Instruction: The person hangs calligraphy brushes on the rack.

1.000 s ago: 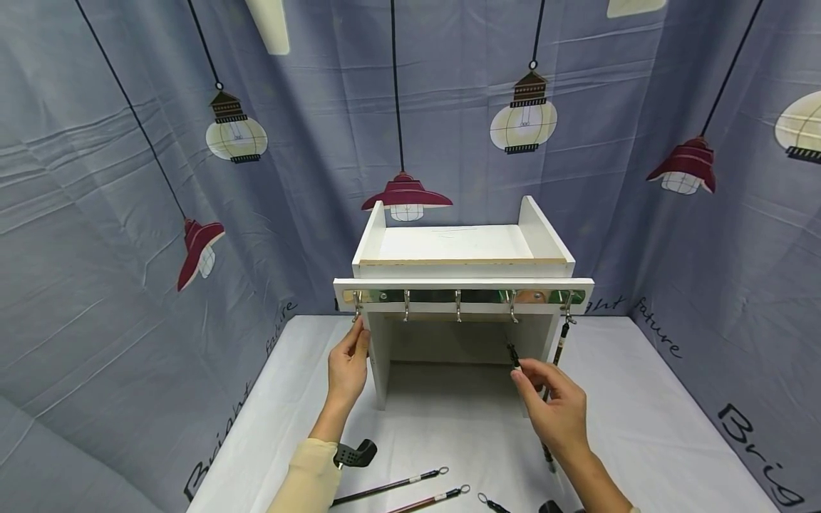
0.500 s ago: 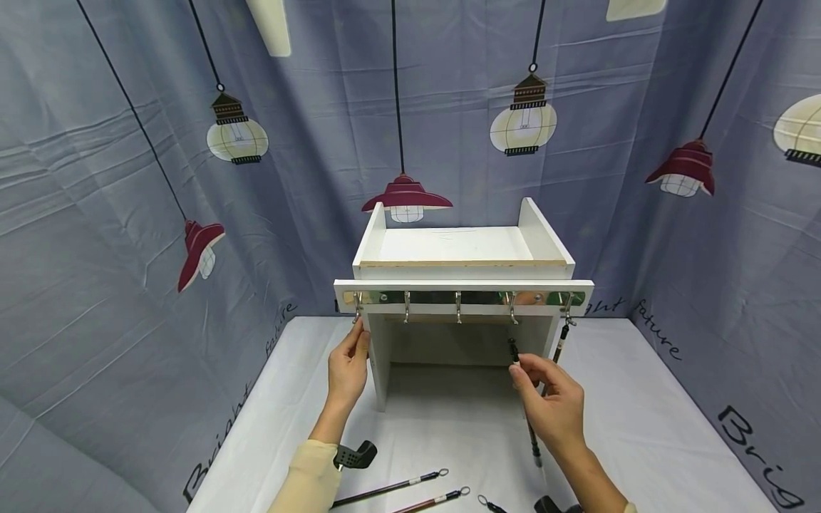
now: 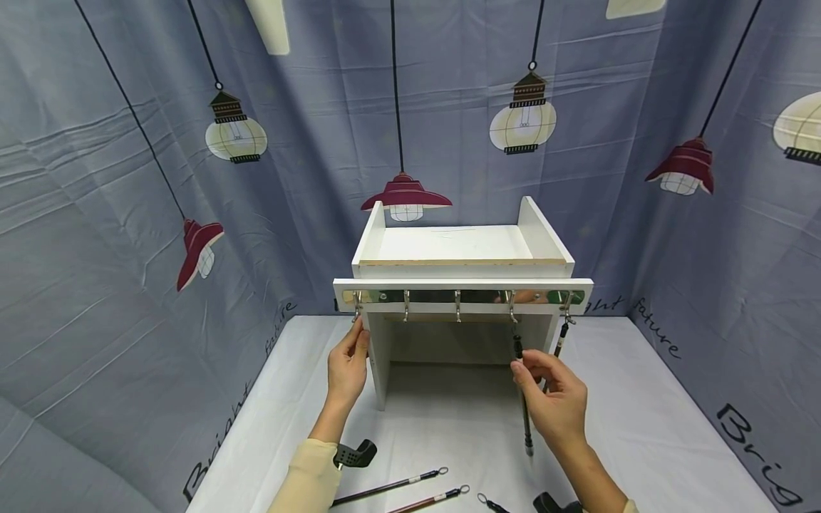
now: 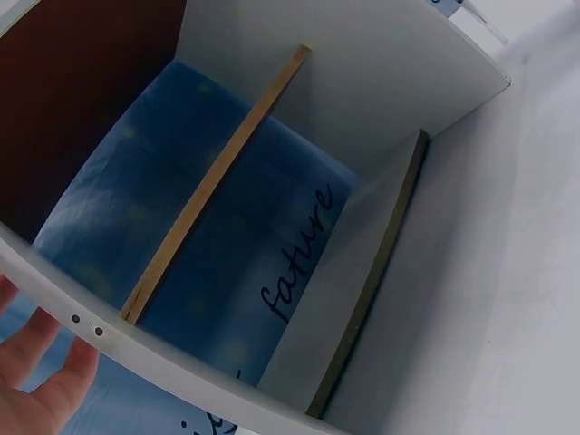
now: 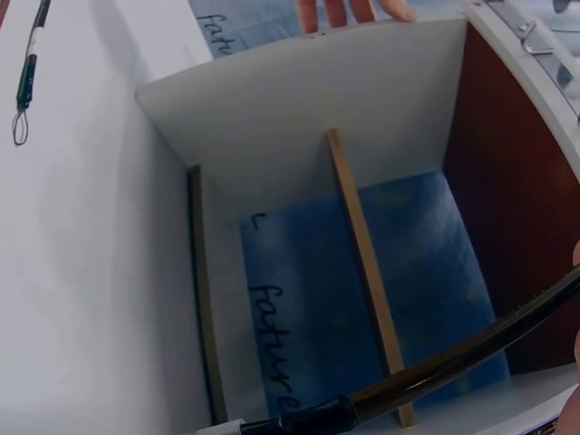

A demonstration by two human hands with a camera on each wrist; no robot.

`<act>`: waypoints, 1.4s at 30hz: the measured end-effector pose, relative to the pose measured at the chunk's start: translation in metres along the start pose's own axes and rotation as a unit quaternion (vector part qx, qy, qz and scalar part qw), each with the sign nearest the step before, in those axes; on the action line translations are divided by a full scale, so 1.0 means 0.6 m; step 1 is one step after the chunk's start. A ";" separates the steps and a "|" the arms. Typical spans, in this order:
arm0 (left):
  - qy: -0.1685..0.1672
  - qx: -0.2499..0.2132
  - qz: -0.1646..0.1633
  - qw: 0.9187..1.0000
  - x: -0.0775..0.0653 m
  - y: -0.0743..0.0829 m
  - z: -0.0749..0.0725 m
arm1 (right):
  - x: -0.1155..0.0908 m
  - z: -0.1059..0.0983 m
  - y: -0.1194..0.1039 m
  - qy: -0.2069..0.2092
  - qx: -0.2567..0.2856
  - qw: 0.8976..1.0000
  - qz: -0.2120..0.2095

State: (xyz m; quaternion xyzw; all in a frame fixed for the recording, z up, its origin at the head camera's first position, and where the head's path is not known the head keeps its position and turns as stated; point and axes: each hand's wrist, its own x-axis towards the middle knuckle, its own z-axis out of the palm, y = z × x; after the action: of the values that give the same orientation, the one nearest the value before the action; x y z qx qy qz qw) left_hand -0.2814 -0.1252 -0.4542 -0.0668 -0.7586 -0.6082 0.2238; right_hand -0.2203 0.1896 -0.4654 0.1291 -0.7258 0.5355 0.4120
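A dark rod (image 3: pixel 526 420) is pinched near its top between the thumb and fingers of the right hand (image 3: pixel 556 406), hanging almost upright, with its upper end right below the fourth hook (image 3: pixel 512 308) from the left. Can't be told whether the loop is actually caught on it, tbh. Another rod (image 3: pixel 561 340) is hung from the end hook (image 3: pixel 567 306), just right of that hand and partly covered by it. The left hand (image 3: pixel 347 374) is rested against the edge of the white shelf unit's left side panel (image 3: pixel 380 363), fingers fairly straight. Hands are well apart, with the unit's lower opening framed between them. Three more rods (image 3: pixel 388 487) are laid on the white table (image 3: pixel 462 420), below the hands and between the forearms.
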 end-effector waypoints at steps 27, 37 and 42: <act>-0.002 0.003 0.002 1.000 -0.001 0.003 -0.002 | 0.017 0.010 -0.063 0.028 -0.012 0.999 0.010; -0.004 0.005 -0.001 1.000 -0.002 0.006 -0.004 | 0.012 0.019 0.001 0.034 -0.001 0.999 0.032; -0.002 0.005 0.004 1.000 -0.001 0.008 -0.004 | 0.012 0.023 0.008 0.034 0.008 0.999 0.042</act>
State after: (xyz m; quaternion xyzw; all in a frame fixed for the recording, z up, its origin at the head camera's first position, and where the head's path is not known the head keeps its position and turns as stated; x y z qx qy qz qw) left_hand -0.2785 -0.1260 -0.4498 -0.0700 -0.7620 -0.6029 0.2255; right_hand -0.2342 0.1812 -0.4647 0.0840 -0.7117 0.5624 0.4124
